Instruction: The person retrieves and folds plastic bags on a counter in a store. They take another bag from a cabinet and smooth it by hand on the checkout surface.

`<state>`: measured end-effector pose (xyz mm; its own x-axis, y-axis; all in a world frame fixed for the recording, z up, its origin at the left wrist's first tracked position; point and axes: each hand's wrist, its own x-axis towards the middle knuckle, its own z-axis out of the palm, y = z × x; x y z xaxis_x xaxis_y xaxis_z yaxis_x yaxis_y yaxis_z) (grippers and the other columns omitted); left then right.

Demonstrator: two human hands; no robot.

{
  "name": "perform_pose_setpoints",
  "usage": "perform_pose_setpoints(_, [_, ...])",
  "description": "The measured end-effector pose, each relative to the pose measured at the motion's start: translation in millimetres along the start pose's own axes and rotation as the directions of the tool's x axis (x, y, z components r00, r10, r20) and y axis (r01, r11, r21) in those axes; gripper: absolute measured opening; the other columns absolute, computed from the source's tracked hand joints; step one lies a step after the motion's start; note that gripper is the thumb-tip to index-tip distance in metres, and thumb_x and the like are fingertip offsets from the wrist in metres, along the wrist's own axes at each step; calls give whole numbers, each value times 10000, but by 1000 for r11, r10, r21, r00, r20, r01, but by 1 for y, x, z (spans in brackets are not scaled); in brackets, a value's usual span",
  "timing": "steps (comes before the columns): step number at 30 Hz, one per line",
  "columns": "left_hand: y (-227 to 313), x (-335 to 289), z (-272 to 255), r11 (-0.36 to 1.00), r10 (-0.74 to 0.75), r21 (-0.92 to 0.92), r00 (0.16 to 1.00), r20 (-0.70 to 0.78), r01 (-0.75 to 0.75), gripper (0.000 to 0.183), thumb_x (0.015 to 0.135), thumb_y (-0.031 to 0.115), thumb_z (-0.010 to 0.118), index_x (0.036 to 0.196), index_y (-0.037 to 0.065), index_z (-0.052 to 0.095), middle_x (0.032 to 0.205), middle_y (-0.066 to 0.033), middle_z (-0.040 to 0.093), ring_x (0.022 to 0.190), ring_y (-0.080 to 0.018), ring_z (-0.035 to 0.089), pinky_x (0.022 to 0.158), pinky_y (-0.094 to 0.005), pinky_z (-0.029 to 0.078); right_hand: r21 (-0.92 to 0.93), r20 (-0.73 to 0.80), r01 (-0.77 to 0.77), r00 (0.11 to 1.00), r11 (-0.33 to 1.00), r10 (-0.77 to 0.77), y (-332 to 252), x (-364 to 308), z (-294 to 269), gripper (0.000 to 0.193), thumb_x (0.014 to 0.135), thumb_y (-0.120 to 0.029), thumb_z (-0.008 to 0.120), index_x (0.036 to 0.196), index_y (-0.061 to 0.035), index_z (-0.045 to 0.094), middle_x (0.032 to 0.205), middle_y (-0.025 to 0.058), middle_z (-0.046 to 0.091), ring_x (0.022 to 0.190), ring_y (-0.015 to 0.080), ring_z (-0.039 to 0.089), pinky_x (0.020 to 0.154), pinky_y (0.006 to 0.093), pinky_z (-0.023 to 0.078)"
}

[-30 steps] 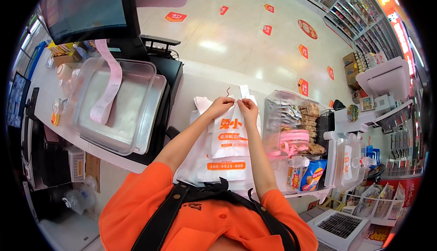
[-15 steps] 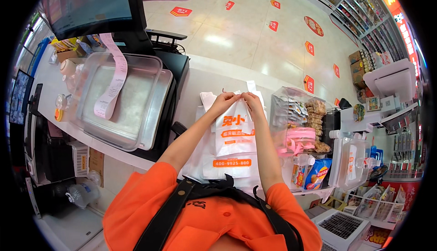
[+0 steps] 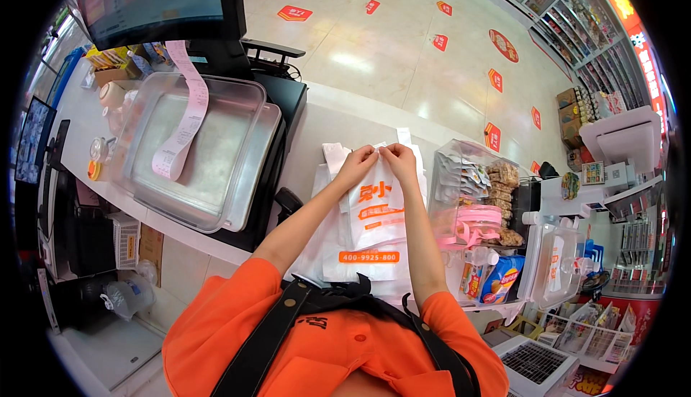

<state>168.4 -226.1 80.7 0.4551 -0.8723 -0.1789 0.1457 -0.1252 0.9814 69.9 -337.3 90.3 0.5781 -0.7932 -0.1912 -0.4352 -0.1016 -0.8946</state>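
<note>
On the counter in front of me lies a white plastic carrier bag [image 3: 371,226] with orange print, on top of other flat white bags [image 3: 327,253]. At the bag's far end my left hand [image 3: 358,164] pinches its upper edge. My right hand [image 3: 397,161] pinches the same edge close beside it, the fingertips of both nearly touching. A strap-like white handle [image 3: 404,136] sticks out beyond my right hand. The bag's surface between my wrists looks creased. My fingers hide the exact spot they grip.
To the left, a clear tray and metal trays [image 3: 194,159] carry a curling paper receipt [image 3: 188,120], below a monitor [image 3: 155,5]. On the right stands a clear bin [image 3: 450,154] of packaged snacks, beside a blue packet [image 3: 502,280] and a lidded clear box [image 3: 558,260].
Both hands stay at the bag's far edge, with the fingers shifting slightly. The bag's upper part has creased and its print looks more folded. The whole view has shifted a little.
</note>
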Motion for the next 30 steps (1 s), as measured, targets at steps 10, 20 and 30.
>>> perform_pose_setpoints(10, [-11,10,4,1000,-10,28,999,40,9,170,908,202,510,865,43,550,763,29,532,705,-42,455,639,-204,387,171,240,-312,933,934,268,5,8,-16,236,820,-228,628,861,4,643,734,42,597,614,105,525,545,240,414])
perform_pose_setpoints(20, [-21,21,9,1000,-21,10,999,44,20,162,909,192,512,862,40,545,767,25,521,711,-44,450,638,-197,388,185,135,-69,990,980,45,25,7,-9,196,861,-202,590,855,-6,594,720,-11,552,634,62,463,554,218,386])
perform_pose_setpoints(30, [-24,12,6,983,-11,-185,1000,-20,7,145,913,176,509,848,47,520,777,25,518,733,-40,447,662,-194,388,-201,-74,258,958,945,-277,29,-5,20,107,880,-114,546,872,-8,535,768,115,557,698,214,551,632,308,441])
